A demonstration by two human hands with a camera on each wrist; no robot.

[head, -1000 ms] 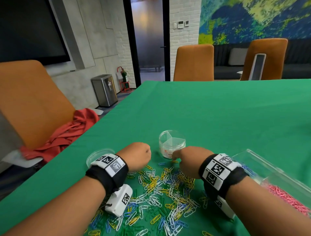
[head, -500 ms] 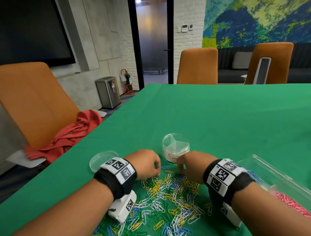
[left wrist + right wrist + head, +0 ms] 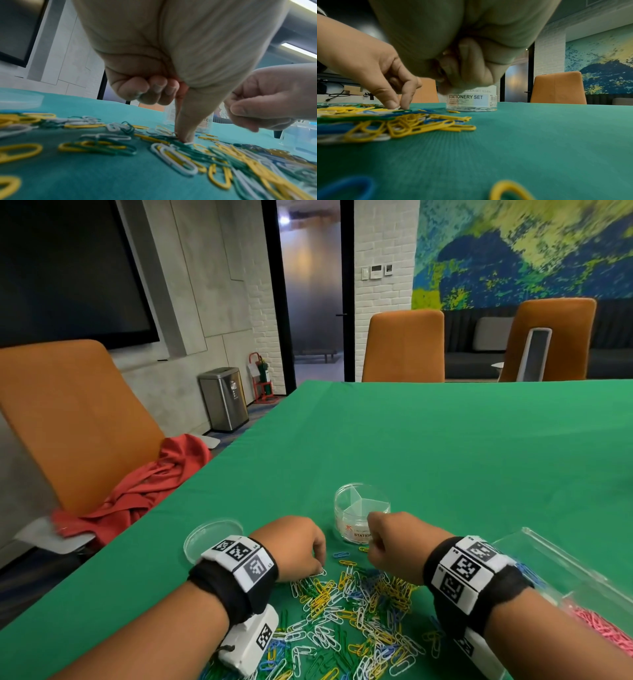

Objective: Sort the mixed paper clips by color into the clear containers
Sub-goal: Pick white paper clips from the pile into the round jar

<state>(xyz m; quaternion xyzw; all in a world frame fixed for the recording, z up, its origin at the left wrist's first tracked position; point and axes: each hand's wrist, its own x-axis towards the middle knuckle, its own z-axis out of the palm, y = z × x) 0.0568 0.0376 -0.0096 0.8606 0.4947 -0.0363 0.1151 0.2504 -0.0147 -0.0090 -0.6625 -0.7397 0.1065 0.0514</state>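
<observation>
A heap of mixed paper clips, yellow, white, green and blue, lies on the green table between my wrists. My left hand reaches down at the heap's far edge. Its thumb and forefinger pinch a white clip against the cloth, and the other fingers are curled up. My right hand hovers fisted just in front of the round clear jar, thumb pressed to forefinger. Whatever it holds is almost entirely hidden. White clips lie in the bottom of the jar.
The jar's flat lid lies left of my left wrist. A long clear box at the right holds pink clips and some blue ones. An orange chair with a red cloth stands at the table's left edge.
My right hand has lifted off the heap and closed into a fist nearer the jar. My left hand has come down onto the heap's far edge and pinched a white clip.
</observation>
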